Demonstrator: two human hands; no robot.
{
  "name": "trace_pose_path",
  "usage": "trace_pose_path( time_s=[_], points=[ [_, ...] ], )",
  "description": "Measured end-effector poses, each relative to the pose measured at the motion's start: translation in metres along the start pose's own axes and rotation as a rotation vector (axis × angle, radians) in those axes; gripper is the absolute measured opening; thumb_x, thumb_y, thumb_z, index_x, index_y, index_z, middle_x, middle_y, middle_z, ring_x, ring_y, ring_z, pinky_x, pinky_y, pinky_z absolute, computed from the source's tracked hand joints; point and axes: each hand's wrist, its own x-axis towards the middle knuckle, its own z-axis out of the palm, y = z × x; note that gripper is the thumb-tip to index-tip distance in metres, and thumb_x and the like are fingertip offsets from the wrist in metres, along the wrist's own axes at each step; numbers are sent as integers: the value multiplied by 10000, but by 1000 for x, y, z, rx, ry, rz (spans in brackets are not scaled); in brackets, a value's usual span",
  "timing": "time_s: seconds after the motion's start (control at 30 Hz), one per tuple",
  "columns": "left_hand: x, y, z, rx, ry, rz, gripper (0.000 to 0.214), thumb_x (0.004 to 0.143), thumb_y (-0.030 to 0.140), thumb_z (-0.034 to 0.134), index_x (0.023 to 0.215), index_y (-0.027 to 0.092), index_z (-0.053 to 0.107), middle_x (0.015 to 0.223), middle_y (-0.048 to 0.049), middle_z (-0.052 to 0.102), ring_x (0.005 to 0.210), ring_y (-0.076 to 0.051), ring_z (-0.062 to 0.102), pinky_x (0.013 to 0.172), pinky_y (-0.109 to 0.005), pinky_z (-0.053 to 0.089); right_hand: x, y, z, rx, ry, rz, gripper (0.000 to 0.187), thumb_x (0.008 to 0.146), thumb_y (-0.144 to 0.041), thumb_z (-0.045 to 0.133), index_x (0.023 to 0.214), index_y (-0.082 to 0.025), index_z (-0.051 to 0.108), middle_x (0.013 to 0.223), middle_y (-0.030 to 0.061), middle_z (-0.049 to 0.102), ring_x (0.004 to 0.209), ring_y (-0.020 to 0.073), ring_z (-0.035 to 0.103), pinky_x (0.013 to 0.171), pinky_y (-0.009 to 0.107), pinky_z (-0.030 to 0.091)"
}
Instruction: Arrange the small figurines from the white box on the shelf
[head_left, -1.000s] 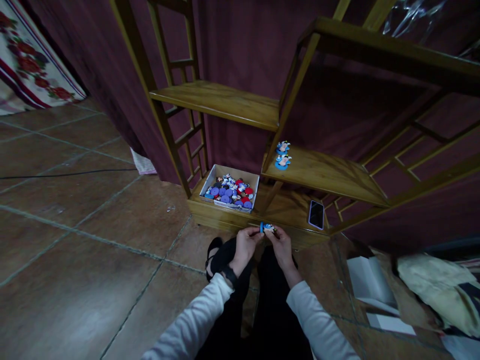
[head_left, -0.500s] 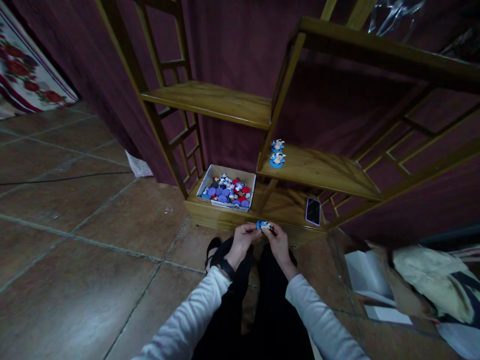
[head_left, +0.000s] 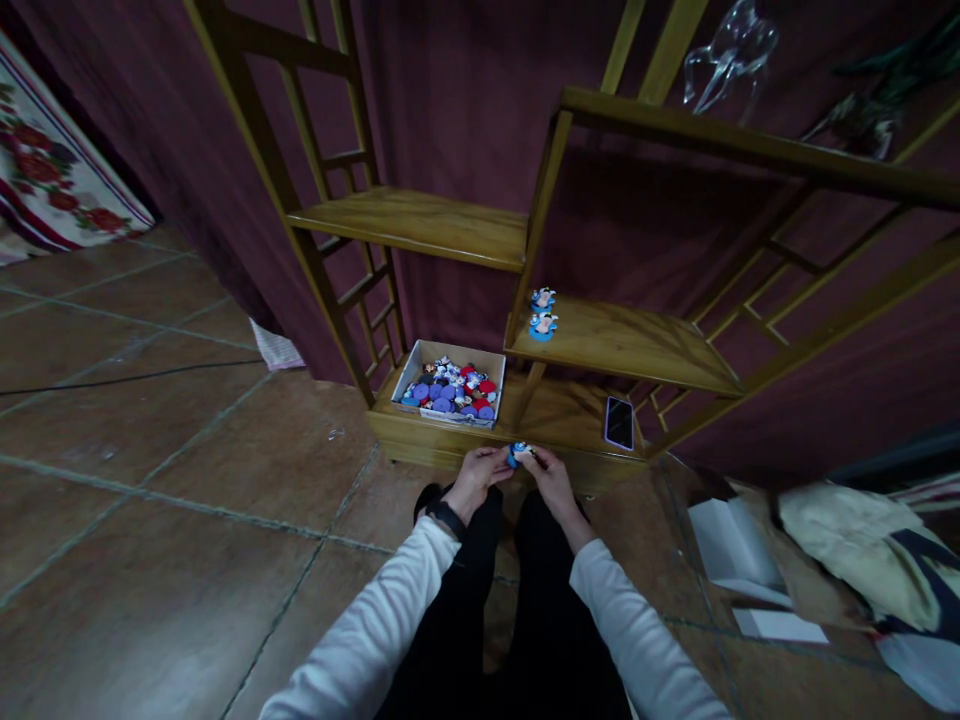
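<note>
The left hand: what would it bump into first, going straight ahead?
The left hand would first meet the blue-based figurine at its fingertips; then probably the right hand, though depth is unclear.

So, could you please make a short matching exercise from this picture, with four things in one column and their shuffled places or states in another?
1. Phone
2. Box
3. Dark band
4. Nearest figurine

A. Around the wrist of the left hand
B. Lying screen up
C. Held by left hand and right hand together
D. Filled with small pieces

Pairs: 1-B, 2-D, 3-A, 4-C
</note>
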Motion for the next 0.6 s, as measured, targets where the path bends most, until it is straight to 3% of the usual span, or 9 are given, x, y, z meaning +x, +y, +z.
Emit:
trace_pose_path(
  time_s=[0.37,0.6],
  points=[
    [2,-9,4,-69,18,36,347,495,354,812,655,104,632,649,-56,658,635,-157,626,708,-353,515,0,8,0,-102,32,-12,279,724,-412,634,910,-213,698,917,34,695,870,219,604,836,346,440],
    [5,-22,9,-40,69,178,340,546,392,764,632,115,587,607,-15,609,588,-110,578,650,-275,490,3,12,3,-94,45,-6,300,731,-411,616,926,-196,692,935,47,696,879,221,601,844,348,437]
  ],
)
